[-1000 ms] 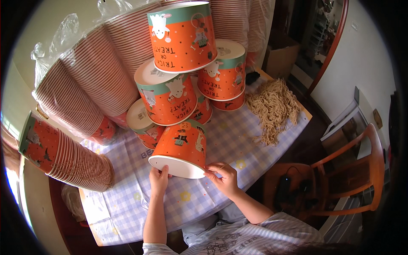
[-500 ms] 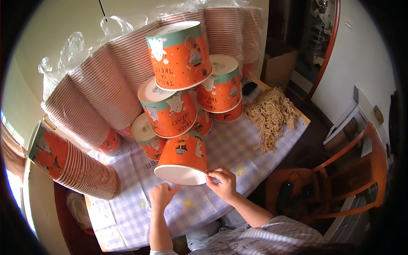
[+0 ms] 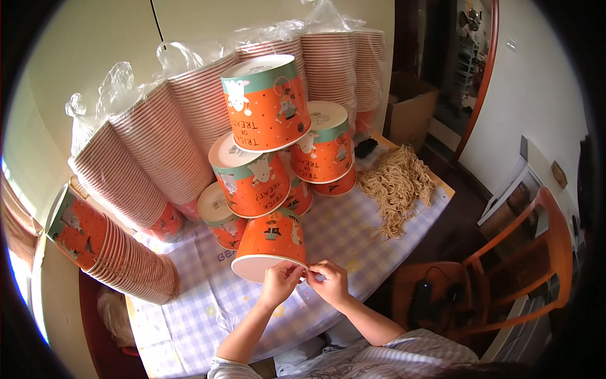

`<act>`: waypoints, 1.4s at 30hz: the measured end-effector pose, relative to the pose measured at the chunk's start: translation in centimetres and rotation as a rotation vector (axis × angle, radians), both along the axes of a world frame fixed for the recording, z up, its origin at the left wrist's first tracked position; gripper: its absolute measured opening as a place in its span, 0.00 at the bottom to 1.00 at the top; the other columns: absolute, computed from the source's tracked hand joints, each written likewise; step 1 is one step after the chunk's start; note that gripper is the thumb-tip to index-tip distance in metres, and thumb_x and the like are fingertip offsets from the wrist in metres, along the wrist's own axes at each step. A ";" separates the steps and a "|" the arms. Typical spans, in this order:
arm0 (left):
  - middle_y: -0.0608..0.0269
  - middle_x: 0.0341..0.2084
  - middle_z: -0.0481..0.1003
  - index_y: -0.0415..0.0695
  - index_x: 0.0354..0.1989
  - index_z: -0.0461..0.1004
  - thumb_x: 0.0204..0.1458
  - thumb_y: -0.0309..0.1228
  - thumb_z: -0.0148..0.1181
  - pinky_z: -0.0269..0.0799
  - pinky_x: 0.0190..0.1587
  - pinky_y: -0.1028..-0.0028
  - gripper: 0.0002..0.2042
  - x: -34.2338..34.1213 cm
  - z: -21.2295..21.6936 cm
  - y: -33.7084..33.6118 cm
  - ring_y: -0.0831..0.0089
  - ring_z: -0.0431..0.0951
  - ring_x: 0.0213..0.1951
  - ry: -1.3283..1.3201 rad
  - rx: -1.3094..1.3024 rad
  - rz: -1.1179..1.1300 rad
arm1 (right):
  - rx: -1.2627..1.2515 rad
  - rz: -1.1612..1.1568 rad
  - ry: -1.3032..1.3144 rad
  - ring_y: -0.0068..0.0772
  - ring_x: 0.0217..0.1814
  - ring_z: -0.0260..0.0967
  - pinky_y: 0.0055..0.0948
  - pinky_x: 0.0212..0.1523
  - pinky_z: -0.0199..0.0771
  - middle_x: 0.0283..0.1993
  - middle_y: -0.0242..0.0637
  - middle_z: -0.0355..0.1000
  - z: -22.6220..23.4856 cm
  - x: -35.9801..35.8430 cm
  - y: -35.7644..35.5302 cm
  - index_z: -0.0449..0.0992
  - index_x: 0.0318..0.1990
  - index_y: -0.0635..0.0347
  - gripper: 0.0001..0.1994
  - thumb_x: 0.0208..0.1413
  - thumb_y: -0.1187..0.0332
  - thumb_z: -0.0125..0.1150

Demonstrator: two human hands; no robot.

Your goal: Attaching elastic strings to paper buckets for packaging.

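An orange paper bucket lies tipped on its side, its open mouth and white rim facing me. At the right edge of that rim my left hand and my right hand meet, fingertips pinched close together. Whatever is between the fingertips is too small to make out. The left fingers cover part of the bucket's mouth. Just behind it stand upside-down buckets of the same kind, with one orange bucket on top of the pile and another bucket below it.
Tall nested bucket stacks in clear plastic line the back. Another nested stack leans at the left. A heap of tan cords lies on the right of the checked tablecloth. A wooden chair stands to the right.
My left hand has moved right and up from below the bucket's rim to meet my right hand at its edge. The whole view has shifted slightly.
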State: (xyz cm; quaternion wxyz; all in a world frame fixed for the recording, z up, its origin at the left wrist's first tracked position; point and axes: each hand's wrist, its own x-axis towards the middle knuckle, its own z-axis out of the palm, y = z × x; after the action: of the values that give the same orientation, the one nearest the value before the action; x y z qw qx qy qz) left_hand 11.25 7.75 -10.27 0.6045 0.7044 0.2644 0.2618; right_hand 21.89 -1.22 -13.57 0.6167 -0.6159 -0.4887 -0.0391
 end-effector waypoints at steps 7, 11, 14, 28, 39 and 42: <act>0.56 0.23 0.76 0.38 0.28 0.75 0.44 0.27 0.56 0.72 0.27 0.75 0.05 0.5 1.7 0.3 0.70 0.77 0.24 0.230 0.367 -0.027 | -0.026 0.032 0.060 0.28 0.26 0.72 0.21 0.25 0.73 0.27 0.39 0.72 -0.6 0.2 -0.2 0.73 0.26 0.65 0.07 0.37 0.81 0.63; 0.55 0.22 0.75 0.40 0.28 0.75 0.41 0.28 0.58 0.72 0.27 0.70 0.06 0.3 1.1 0.5 0.64 0.77 0.23 0.194 0.461 -0.010 | -0.078 0.064 0.117 0.24 0.26 0.70 0.18 0.26 0.70 0.27 0.37 0.71 0.5 -0.1 -0.3 0.73 0.28 0.64 0.07 0.39 0.81 0.62; 0.55 0.22 0.75 0.40 0.27 0.74 0.40 0.28 0.58 0.72 0.28 0.69 0.06 0.2 1.1 0.5 0.63 0.77 0.23 0.143 0.444 -0.042 | -0.086 0.137 0.381 0.21 0.25 0.69 0.19 0.25 0.69 0.27 0.34 0.71 -0.1 -0.5 -0.2 0.72 0.31 0.62 0.08 0.41 0.78 0.62; 0.56 0.24 0.72 0.41 0.24 0.71 0.36 0.24 0.55 0.71 0.29 0.68 0.04 -2.2 5.9 -0.7 0.61 0.74 0.30 0.089 0.634 -0.269 | -0.001 0.404 0.694 0.17 0.32 0.66 0.16 0.31 0.67 0.32 0.29 0.67 -1.5 -0.6 0.3 0.67 0.43 0.63 0.15 0.45 0.79 0.57; 0.53 0.39 0.73 0.38 0.32 0.59 0.52 0.22 0.41 0.68 0.38 0.73 0.02 -4.9 8.4 0.1 0.72 0.72 0.36 -0.103 0.222 -0.263 | -0.012 0.309 0.514 0.15 0.25 0.64 0.15 0.25 0.65 0.28 0.29 0.67 1.5 -1.1 -0.4 0.67 0.38 0.63 0.11 0.46 0.76 0.58; 0.48 0.42 0.71 0.41 0.33 0.56 0.57 0.26 0.39 0.64 0.38 0.78 0.03 -5.9 9.0 0.2 0.75 0.68 0.37 -0.260 -0.004 -0.298 | -0.043 0.577 0.972 0.14 0.24 0.63 0.14 0.22 0.64 0.30 0.30 0.67 5.7 -1.9 -1.0 0.66 0.38 0.63 0.11 0.46 0.77 0.57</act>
State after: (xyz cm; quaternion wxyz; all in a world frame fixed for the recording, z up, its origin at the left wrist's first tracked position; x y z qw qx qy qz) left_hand 5.38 7.98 -1.27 0.6671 0.6948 0.0774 0.2575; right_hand 19.99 -2.23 -7.87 0.7439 -0.4169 -0.2980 0.4289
